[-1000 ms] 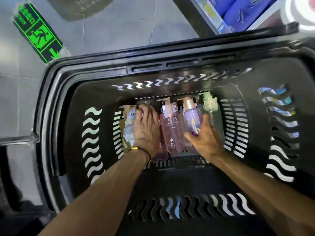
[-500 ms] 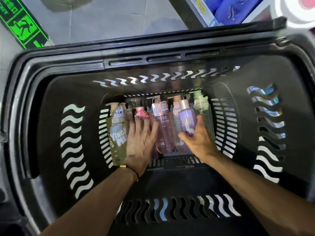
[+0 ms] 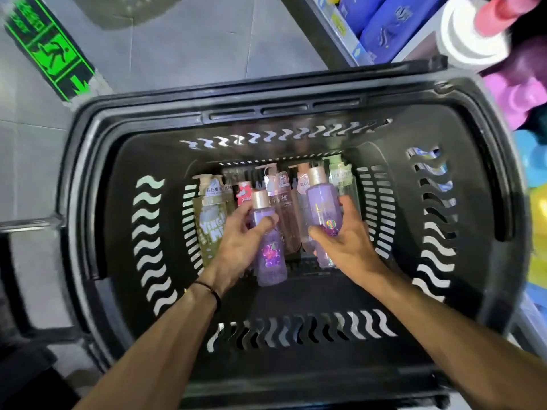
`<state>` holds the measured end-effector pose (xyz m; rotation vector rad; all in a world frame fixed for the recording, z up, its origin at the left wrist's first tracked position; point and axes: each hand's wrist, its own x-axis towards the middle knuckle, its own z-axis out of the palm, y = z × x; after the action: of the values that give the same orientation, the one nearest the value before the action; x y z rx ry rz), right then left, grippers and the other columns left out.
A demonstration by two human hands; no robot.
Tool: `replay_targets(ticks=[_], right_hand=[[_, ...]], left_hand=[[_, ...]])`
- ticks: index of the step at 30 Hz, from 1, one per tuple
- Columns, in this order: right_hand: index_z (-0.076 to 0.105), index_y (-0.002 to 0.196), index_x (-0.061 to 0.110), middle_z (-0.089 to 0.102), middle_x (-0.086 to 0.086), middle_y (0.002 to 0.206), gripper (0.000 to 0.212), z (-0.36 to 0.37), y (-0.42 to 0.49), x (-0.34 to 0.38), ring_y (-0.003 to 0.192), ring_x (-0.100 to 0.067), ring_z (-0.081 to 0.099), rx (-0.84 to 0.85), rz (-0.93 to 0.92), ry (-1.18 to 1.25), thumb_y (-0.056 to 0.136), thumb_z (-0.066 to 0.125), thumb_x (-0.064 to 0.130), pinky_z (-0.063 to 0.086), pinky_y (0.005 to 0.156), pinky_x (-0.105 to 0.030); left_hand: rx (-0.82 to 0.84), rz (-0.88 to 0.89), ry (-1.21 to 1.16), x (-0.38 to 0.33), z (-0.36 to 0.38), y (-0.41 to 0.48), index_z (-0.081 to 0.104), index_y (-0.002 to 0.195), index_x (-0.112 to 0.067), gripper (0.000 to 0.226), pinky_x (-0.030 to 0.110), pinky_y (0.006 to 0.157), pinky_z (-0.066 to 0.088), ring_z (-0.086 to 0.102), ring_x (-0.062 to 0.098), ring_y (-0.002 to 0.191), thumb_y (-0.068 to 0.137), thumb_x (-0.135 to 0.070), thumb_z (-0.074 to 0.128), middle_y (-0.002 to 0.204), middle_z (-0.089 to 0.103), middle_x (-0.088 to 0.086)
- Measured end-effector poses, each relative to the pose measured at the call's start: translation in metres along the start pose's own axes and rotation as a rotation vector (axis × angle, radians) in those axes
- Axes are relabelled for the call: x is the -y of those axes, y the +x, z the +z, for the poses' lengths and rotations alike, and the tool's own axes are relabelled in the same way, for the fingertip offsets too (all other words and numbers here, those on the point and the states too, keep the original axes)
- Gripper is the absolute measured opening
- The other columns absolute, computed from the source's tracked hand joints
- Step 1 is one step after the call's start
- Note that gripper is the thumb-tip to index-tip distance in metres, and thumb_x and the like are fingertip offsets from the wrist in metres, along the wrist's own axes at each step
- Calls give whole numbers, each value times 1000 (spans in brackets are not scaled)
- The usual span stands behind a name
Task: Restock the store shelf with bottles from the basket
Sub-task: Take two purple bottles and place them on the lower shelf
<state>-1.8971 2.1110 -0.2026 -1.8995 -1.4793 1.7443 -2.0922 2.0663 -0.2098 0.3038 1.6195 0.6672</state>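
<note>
A black plastic basket (image 3: 124, 161) fills the view, with several bottles lying at its bottom. My left hand (image 3: 239, 241) is closed around a purple bottle with a gold cap (image 3: 269, 255), raised above the others. My right hand (image 3: 343, 241) grips a second purple bottle with a gold cap (image 3: 321, 205), also lifted. Below them lie a yellow-green pump bottle (image 3: 210, 223), a pink pump bottle (image 3: 284, 217), a small red-labelled bottle (image 3: 244, 193) and a clear bottle with a green cap (image 3: 343, 179).
The store shelf (image 3: 352, 34) runs along the upper right with blue packs (image 3: 390, 22) and colourful bottles (image 3: 512, 93) down the right side. Grey tiled floor (image 3: 183, 42) lies beyond the basket, with a green exit sticker (image 3: 51, 51) at upper left.
My left hand, which lay flat over the bottles, has closed on a purple bottle and lifted it. My right hand has raised its purple bottle higher.
</note>
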Motion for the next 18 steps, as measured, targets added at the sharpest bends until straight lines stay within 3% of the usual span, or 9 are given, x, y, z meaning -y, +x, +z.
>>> replay_targets(ticks=[1, 3, 5, 9, 12, 15, 18], right_hand=[[46, 116, 18, 69, -2, 86, 41, -3, -10, 9, 69, -16, 66, 10, -12, 42, 86, 74, 20, 55, 61, -25], [49, 118, 25, 72, -3, 96, 39, -11, -33, 30, 83, -20, 71, 39, -17, 131, 89, 75, 22, 59, 75, -29], [52, 117, 33, 73, -1, 104, 36, -21, -59, 55, 92, -21, 72, 62, -9, 185, 91, 74, 24, 60, 80, -35], [53, 121, 27, 72, 2, 101, 34, -46, -114, 119, 74, -10, 71, 16, -10, 287, 92, 70, 19, 56, 60, -21], [50, 124, 18, 70, -4, 95, 37, -65, -158, 171, 63, -17, 71, -9, 23, 349, 92, 70, 14, 58, 53, -28], [48, 116, 18, 66, -12, 89, 41, -84, -201, 226, 49, -20, 64, -58, -9, 364, 87, 74, 3, 53, 43, -29], [49, 108, 24, 69, 8, 77, 53, -105, -246, 285, 47, -7, 60, -66, -115, 310, 78, 78, -9, 50, 45, -19]], left_hand=[[26, -7, -73, -8, 0, -10, 62, 112, -34, 24, 31, 68, 61, 76, 14, 83, 98, -15, 63, 98, 78, -8], [107, -35, -193, -24, -3, -30, 53, 133, -30, 35, 47, 74, 61, 74, 33, 79, 100, -22, 62, 106, 76, 6], [154, -43, -218, -39, -5, -53, 47, 132, -33, 38, 53, 72, 59, 69, 40, 71, 98, -25, 64, 100, 73, 19], [141, -33, -173, -83, -8, -118, 40, 115, -23, 51, 46, 67, 59, 68, 35, 66, 85, -8, 79, 94, 71, 22], [167, -8, -252, -120, -12, -177, 45, 117, -9, 53, 40, 63, 58, 65, 33, 66, 79, 11, 76, 95, 67, 27], [210, 2, -313, -167, -17, -247, 49, 125, -9, 42, 45, 60, 59, 63, 32, 69, 89, 2, 68, 98, 62, 26], [252, 27, -214, -219, -20, -316, 48, 134, -23, 42, 47, 56, 59, 61, 30, 59, 97, -8, 61, 88, 63, 19]])
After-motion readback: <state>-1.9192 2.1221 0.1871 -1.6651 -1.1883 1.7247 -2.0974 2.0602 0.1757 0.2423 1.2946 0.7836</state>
